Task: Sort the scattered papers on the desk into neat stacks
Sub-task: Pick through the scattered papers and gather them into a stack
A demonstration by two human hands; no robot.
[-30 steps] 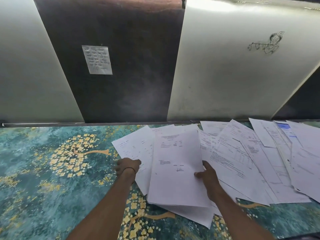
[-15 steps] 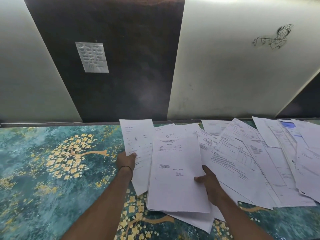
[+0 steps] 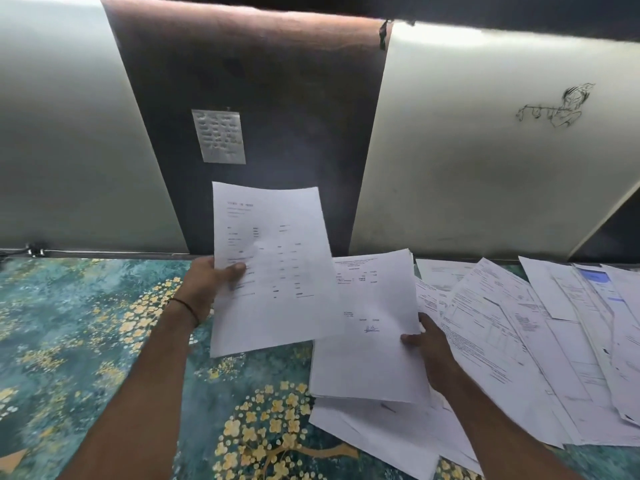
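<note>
Since the frame half a second back, the left hand (image 3: 204,289) has lifted a single printed sheet (image 3: 273,268) clear of the pile; earlier that sheet lay flat on the desk cover (image 3: 69,341) beside the stack, now it stands raised and tilted, its top edge up against the dark wall panel (image 3: 277,98). The left arm reaches in from the lower left, wrist bent up, a thin dark wristband (image 3: 185,306) showing, thumb pressed on the face of the sheet at its left edge, fingers behind it: pinching the page. The sheet's right edge overlaps the upper left corner of the held stack (image 3: 374,323). That stack of printed pages has also come up at its far end compared with before, no longer lying flat. The right hand (image 3: 429,348) grips the stack at its right edge, thumb on top, fingers underneath out of view, forearm coming in from the lower right. More loose sheets (image 3: 381,431) lie under the stack on the teal floral cover. Further right the scattered papers (image 3: 519,341) stay fanned and overlapping across the desk, unchanged. On the wall, a small note (image 3: 219,136) is stuck to the dark panel and a line drawing (image 3: 554,107) marks the white panel (image 3: 485,185).
</note>
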